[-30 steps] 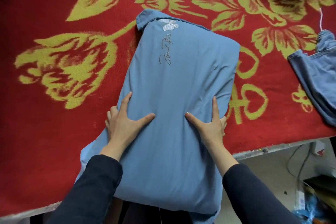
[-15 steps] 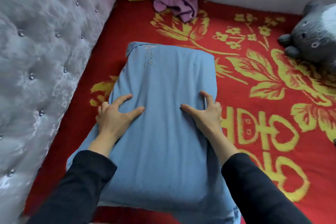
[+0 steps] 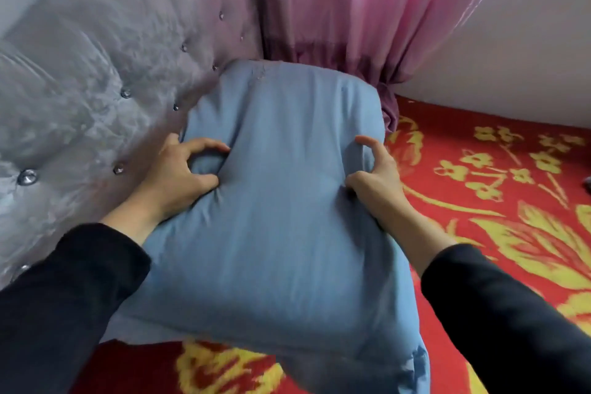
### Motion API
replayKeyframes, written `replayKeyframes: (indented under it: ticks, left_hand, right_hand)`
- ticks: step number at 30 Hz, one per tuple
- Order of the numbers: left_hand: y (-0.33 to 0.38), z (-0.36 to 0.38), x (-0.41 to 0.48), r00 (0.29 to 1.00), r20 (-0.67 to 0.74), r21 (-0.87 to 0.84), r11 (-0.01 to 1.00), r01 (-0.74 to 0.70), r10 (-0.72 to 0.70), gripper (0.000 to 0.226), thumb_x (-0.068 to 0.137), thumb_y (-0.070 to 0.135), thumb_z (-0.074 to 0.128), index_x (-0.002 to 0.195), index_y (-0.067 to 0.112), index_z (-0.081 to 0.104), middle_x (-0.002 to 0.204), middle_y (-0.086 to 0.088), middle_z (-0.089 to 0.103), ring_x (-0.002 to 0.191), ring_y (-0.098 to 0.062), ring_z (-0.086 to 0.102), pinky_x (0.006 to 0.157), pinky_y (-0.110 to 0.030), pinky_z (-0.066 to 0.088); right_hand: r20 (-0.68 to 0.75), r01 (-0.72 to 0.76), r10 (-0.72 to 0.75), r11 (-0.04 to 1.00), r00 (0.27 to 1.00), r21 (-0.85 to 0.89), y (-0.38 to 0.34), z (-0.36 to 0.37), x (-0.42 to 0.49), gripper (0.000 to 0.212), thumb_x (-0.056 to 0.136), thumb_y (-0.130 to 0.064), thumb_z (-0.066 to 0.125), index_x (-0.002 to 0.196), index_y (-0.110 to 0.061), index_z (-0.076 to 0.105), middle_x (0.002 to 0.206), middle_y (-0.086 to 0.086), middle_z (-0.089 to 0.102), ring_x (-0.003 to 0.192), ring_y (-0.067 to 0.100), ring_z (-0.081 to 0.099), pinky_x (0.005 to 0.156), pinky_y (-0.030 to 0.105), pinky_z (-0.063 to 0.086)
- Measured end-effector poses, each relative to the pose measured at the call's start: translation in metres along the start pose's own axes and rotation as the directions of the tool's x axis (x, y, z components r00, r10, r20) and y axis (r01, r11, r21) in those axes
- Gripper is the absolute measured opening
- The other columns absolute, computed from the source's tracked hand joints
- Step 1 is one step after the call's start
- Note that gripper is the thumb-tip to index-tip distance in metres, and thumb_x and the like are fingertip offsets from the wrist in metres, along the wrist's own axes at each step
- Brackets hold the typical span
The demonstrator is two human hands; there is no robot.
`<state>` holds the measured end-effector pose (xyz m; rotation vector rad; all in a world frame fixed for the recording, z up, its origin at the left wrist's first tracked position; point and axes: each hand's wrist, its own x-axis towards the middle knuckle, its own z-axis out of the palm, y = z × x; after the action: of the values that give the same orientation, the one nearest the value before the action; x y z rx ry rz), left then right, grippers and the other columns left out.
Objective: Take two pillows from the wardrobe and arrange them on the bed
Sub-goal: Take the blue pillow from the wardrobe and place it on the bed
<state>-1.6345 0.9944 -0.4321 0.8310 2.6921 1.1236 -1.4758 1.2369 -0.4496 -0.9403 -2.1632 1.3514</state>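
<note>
- One pillow (image 3: 281,201) is out of the wardrobe and over the bed (image 3: 499,189), held up near its head end; it does not look set down yet.
- A second pillow is not in view, so I judge the task about half done at best: this one needs settling, and the other may still need placing or fetching.
- The left hand (image 3: 179,176) pinches a fold of the pillow's left edge, fingers curled shut into the cloth.
- The right hand (image 3: 377,179) clamps the right edge, thumb on top, fingers wrapped under and out of sight.
- The pillow sits between the headboard (image 3: 96,80) and the open bedspread, its far end up near the curtain (image 3: 335,19); whether it touches the headboard I cannot tell.
- The pillow is a plump blue rectangle with rounded corners, its case a soft matte cotton-like cloth that creases deeply where the hands bite in.
- Its near end sags, and a loose flap of case hangs at the lower right corner.
- The headboard is grey crushed velvet, button-tufted with shiny studs.
- The bedspread is a thick red weave with yellow flowers and leaves.
- The curtain is thin pink-purple cloth, gathered in vertical folds down to the bed's corner.
- A plain pale wall (image 3: 511,41) stands behind the bed at right.
</note>
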Motion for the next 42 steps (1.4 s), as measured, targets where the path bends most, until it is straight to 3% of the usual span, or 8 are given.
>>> replayKeyframes:
  ticks: [3, 6, 10, 14, 22, 27, 33, 42]
  left_hand:
    - [-0.021, 0.011, 0.065, 0.992, -0.118, 0.102, 0.995, -0.023, 0.035, 0.042, 0.071, 0.008, 0.066, 0.105, 0.032, 0.067, 0.107, -0.019, 0.048, 0.108, -0.03, 0.049, 0.098, -0.031, 0.037]
    - [-0.066, 0.056, 0.086, 0.983, -0.175, 0.304, 0.946, 0.112, -0.06, 0.034, 0.087, 0.022, 0.053, 0.12, 0.02, 0.06, 0.126, -0.03, 0.05, 0.12, -0.043, 0.046, 0.099, -0.044, 0.039]
    - [-0.133, 0.139, 0.032, 0.936, 0.1, 0.409, 0.872, 0.269, -0.336, 0.057, 0.091, 0.054, 0.036, 0.144, 0.034, 0.025, 0.155, -0.024, 0.011, 0.138, -0.045, 0.02, 0.111, -0.051, 0.026]
    - [-0.176, 0.179, 0.016, 0.936, 0.188, 0.387, 0.899, 0.207, -0.297, 0.064, 0.092, 0.053, 0.035, 0.146, 0.039, 0.002, 0.157, -0.014, -0.011, 0.143, -0.04, -0.006, 0.114, -0.052, 0.016]
    - [-0.179, 0.18, 0.018, 0.918, 0.233, 0.481, 0.859, 0.177, -0.32, 0.063, 0.093, 0.052, 0.034, 0.145, 0.04, 0.002, 0.157, -0.015, -0.01, 0.143, -0.041, 0.0, 0.111, -0.054, 0.024]
    - [-0.139, 0.153, -0.033, 0.976, 0.05, 0.339, 0.923, 0.182, -0.211, 0.045, 0.096, 0.04, 0.034, 0.14, 0.028, 0.037, 0.154, -0.005, 0.028, 0.137, -0.028, 0.032, 0.101, -0.045, 0.04]
    - [-0.091, 0.126, -0.113, 0.979, 0.1, 0.277, 0.95, 0.145, -0.179, 0.048, 0.097, 0.038, 0.033, 0.143, 0.025, 0.029, 0.156, -0.002, 0.021, 0.143, -0.019, 0.016, 0.113, -0.037, 0.022]
    - [-0.017, 0.079, -0.26, 0.951, 0.215, 0.38, 0.916, 0.126, -0.22, 0.049, 0.096, 0.04, 0.029, 0.144, 0.025, 0.027, 0.155, -0.004, 0.024, 0.143, -0.021, 0.016, 0.114, -0.043, 0.021]
  right_hand:
    - [-0.086, 0.008, -0.001, 0.997, 0.996, 0.077, 0.001, 0.022, 0.063, 0.072, 0.066, 0.003, 0.056, 0.129, -0.031, 0.047, 0.122, 0.006, 0.046, 0.099, 0.023, 0.057, 0.067, 0.022, 0.051]
    - [-0.128, -0.043, 0.03, 0.994, 0.991, -0.104, 0.038, 0.063, 0.083, 0.069, 0.077, -0.003, 0.058, 0.142, -0.017, 0.038, 0.14, 0.013, 0.043, 0.124, 0.029, 0.048, 0.102, 0.039, 0.045]
    - [0.294, 0.014, 0.106, 0.925, 0.95, -0.379, 0.13, 0.136, 0.013, 0.072, 0.085, -0.028, 0.063, 0.146, -0.021, 0.027, 0.156, 0.016, 0.016, 0.145, 0.033, 0.014, 0.114, 0.046, 0.026]
    - [0.43, 0.299, -0.059, 0.803, 0.901, -0.516, 0.185, 0.147, 0.003, 0.087, 0.087, -0.02, 0.059, 0.148, -0.04, 0.001, 0.161, 0.005, -0.004, 0.147, 0.032, -0.001, 0.111, 0.041, 0.031]
    - [0.506, 0.337, -0.001, 0.746, 0.863, -0.574, 0.189, 0.15, 0.009, 0.089, 0.088, -0.025, 0.06, 0.148, -0.038, -0.005, 0.16, 0.005, -0.008, 0.147, 0.034, -0.002, 0.111, 0.042, 0.031]
    - [0.558, 0.346, 0.132, 0.663, 0.819, -0.664, 0.147, 0.124, -0.012, 0.083, 0.087, -0.039, 0.058, 0.149, -0.031, 0.003, 0.159, 0.007, 0.003, 0.145, 0.031, 0.009, 0.112, 0.052, 0.03]
    - [0.535, 0.368, 0.074, 0.646, 0.842, -0.668, 0.098, 0.086, -0.093, 0.066, 0.091, -0.035, 0.052, 0.147, -0.022, 0.019, 0.157, 0.006, 0.017, 0.143, 0.027, 0.019, 0.112, 0.055, 0.025]
    - [0.593, 0.501, -0.047, 0.591, 0.804, -0.632, 0.057, 0.036, -0.229, 0.065, 0.089, -0.043, 0.054, 0.143, -0.021, 0.028, 0.154, 0.004, 0.025, 0.142, 0.025, 0.019, 0.112, 0.052, 0.023]
